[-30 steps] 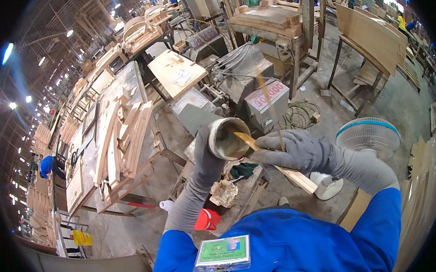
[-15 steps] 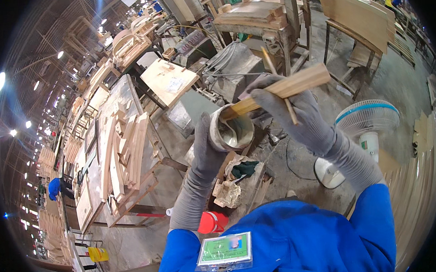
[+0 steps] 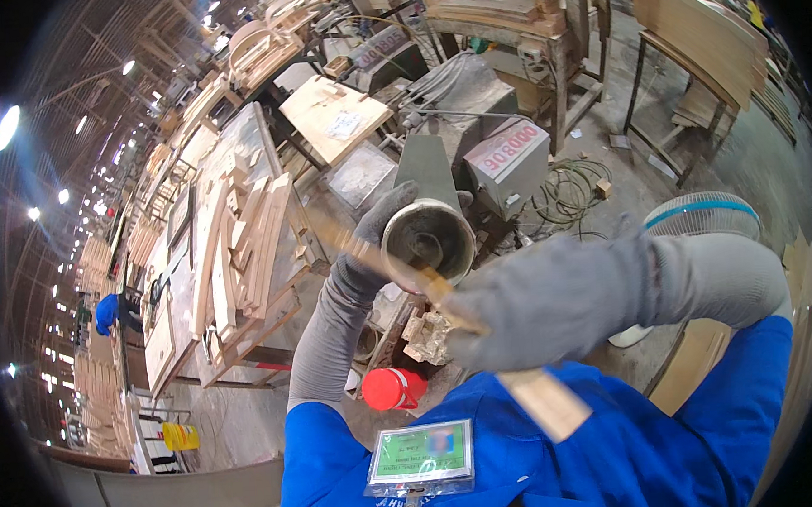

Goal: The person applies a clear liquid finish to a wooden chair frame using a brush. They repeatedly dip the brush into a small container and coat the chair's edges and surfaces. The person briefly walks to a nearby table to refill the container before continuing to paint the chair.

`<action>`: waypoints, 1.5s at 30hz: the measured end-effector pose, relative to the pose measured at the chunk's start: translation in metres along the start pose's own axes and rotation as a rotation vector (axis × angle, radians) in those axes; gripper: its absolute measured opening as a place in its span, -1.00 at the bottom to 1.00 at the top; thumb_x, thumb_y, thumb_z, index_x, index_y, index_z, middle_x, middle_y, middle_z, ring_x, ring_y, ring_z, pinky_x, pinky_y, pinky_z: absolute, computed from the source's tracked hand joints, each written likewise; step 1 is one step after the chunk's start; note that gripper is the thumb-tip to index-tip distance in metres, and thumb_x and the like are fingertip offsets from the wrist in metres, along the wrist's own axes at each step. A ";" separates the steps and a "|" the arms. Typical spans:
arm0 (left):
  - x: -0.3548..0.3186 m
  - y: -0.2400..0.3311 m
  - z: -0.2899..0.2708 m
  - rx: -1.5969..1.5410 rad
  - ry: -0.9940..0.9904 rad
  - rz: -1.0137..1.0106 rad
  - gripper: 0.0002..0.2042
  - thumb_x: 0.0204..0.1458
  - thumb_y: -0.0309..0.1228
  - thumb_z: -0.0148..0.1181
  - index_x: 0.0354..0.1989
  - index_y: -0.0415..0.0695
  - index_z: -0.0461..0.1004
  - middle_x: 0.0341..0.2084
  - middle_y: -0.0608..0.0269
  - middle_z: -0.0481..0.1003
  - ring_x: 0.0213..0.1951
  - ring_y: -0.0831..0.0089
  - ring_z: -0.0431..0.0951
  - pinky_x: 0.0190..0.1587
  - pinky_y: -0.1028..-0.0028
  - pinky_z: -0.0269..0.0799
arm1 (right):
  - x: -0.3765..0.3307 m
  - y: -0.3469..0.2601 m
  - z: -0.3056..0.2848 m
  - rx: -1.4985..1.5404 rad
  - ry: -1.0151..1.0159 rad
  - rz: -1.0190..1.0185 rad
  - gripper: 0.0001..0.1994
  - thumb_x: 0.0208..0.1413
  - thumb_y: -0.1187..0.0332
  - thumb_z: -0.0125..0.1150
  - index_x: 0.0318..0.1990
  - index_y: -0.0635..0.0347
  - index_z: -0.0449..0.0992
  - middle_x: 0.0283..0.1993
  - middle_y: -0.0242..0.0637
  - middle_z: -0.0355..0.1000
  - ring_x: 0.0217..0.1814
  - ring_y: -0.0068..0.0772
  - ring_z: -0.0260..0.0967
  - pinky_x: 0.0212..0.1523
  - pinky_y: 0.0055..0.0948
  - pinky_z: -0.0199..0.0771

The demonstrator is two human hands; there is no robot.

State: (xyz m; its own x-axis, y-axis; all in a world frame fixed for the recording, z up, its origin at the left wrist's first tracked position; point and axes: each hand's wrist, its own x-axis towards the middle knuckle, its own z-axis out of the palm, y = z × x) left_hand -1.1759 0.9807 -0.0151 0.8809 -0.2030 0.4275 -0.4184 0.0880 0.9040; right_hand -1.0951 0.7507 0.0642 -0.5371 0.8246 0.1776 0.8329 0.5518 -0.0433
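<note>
The left hand (image 3: 382, 220), gloved in grey, is wrapped around the cup (image 3: 455, 238), its mouth tipped toward the wearer. The right hand (image 3: 553, 301), in a matching glove and blurred, is closed on a wood strip (image 3: 547, 403), whose broad end sticks out on the body side of the fist. A thinner blurred length (image 3: 360, 249) pokes out past the other side, crossing in front of the left wrist; whether it is a separate stick, or touches the cup, I cannot tell. The hands are apart, the cup just beyond the right fingertips. Judging by this, the work is under way, not finished: both hands are full and neither cup nor strip is set down. The strip's broad end is clear of the cup. An amber patch by the right fingers suggests some coating is on the wood; the cup's inside looks smeared and dim, so how much remains there is unclear. A red pail (image 3: 394, 389) stands below the left hand, a fan (image 3: 703, 213) beyond the right wrist.
</note>
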 end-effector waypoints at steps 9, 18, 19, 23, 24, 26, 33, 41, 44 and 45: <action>0.024 0.024 0.004 -0.089 0.204 -0.331 -0.55 0.14 -0.22 -0.09 0.09 -0.31 0.24 -0.06 0.03 0.41 -0.06 0.33 0.47 0.04 0.35 0.39 | -0.006 0.002 0.012 -0.069 0.291 0.164 -0.74 -0.11 0.26 0.13 -0.24 0.15 0.42 -0.39 -0.19 0.38 -0.45 -0.22 0.44 -0.67 -0.38 0.40; 0.031 0.032 -0.011 0.641 -0.008 -0.011 -0.28 -0.30 -0.34 0.44 0.11 -0.19 0.23 -0.03 0.10 0.38 0.00 0.35 0.40 0.09 0.38 0.30 | -0.012 0.016 -0.017 -0.140 0.258 0.101 -0.78 -0.02 0.27 0.07 -0.20 0.06 0.43 -0.36 -0.20 0.35 -0.42 -0.24 0.46 -0.67 -0.41 0.43; 0.035 0.037 -0.011 0.649 -0.014 -0.030 -0.29 -0.26 -0.34 0.42 0.12 -0.20 0.22 -0.01 0.08 0.37 0.02 0.30 0.39 0.11 0.36 0.28 | -0.012 0.013 -0.011 -0.125 0.273 0.087 -0.78 -0.03 0.27 0.07 -0.20 0.05 0.43 -0.35 -0.20 0.35 -0.41 -0.26 0.45 -0.67 -0.40 0.43; 0.037 0.034 -0.027 0.939 -0.158 0.148 -0.38 -0.11 -0.39 0.29 0.15 -0.25 0.18 0.04 0.02 0.34 0.06 0.28 0.37 0.12 0.36 0.28 | -0.023 0.011 -0.005 -0.063 0.267 -0.006 -0.71 -0.11 0.29 0.15 -0.16 0.06 0.41 -0.30 -0.24 0.36 -0.45 -0.22 0.43 -0.61 -0.32 0.45; 0.039 0.035 -0.025 0.524 -0.042 -0.077 -0.37 -0.11 -0.38 0.30 0.15 -0.26 0.18 0.04 0.02 0.33 0.06 0.29 0.37 0.11 0.37 0.28 | -0.026 0.016 -0.015 0.015 0.137 -0.024 -0.69 -0.12 0.30 0.16 -0.15 0.06 0.40 -0.29 -0.25 0.37 -0.45 -0.20 0.43 -0.60 -0.31 0.45; 0.053 0.047 -0.004 -0.330 0.176 -0.492 -0.36 -0.12 -0.37 0.31 0.15 -0.26 0.18 0.04 0.02 0.33 0.05 0.32 0.38 0.11 0.40 0.29 | -0.035 0.025 -0.036 0.191 0.253 0.078 -0.61 -0.09 0.31 0.14 -0.02 -0.04 0.34 -0.20 -0.22 0.39 -0.35 -0.14 0.46 -0.55 -0.31 0.45; 0.040 0.026 -0.031 0.420 0.198 -0.111 -0.38 -0.10 -0.44 0.29 0.13 -0.34 0.16 0.02 -0.01 0.33 0.04 0.29 0.39 0.12 0.37 0.27 | -0.027 0.017 -0.020 -0.013 0.190 0.117 -0.68 0.01 0.35 0.00 -0.01 -0.02 0.31 -0.15 -0.20 0.33 -0.27 -0.17 0.42 -0.39 -0.33 0.48; 0.043 0.043 -0.019 -0.176 0.239 -0.130 -0.58 0.14 -0.43 -0.02 0.14 -0.34 0.15 0.00 -0.04 0.33 0.04 0.29 0.39 0.13 0.33 0.29 | -0.024 0.020 -0.023 -0.087 0.261 0.054 -0.63 -0.03 0.33 0.07 0.00 -0.02 0.30 -0.22 -0.24 0.35 -0.30 -0.17 0.42 -0.45 -0.33 0.46; 0.035 0.039 -0.021 0.048 0.357 -0.128 -0.61 0.17 -0.43 -0.08 0.14 -0.35 0.14 0.00 -0.05 0.33 0.04 0.29 0.39 0.12 0.35 0.31 | -0.026 0.019 -0.035 0.181 0.318 0.184 -0.65 -0.01 0.33 0.02 0.00 -0.01 0.30 -0.20 -0.19 0.34 -0.32 -0.16 0.43 -0.49 -0.35 0.47; 0.033 0.041 -0.018 0.099 0.380 -0.125 -0.61 0.18 -0.42 -0.09 0.13 -0.35 0.14 0.00 -0.05 0.33 0.04 0.29 0.39 0.12 0.35 0.32 | -0.023 0.018 -0.042 0.246 0.297 0.182 -0.66 0.00 0.33 0.01 0.00 0.00 0.30 -0.20 -0.17 0.34 -0.33 -0.16 0.43 -0.50 -0.36 0.47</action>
State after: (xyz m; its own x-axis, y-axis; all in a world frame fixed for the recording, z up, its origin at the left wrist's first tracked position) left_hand -1.1602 0.9951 0.0361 0.9377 0.1696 0.3032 -0.3055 -0.0128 0.9521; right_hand -1.0615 0.7362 0.1007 -0.2922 0.8596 0.4191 0.8347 0.4431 -0.3269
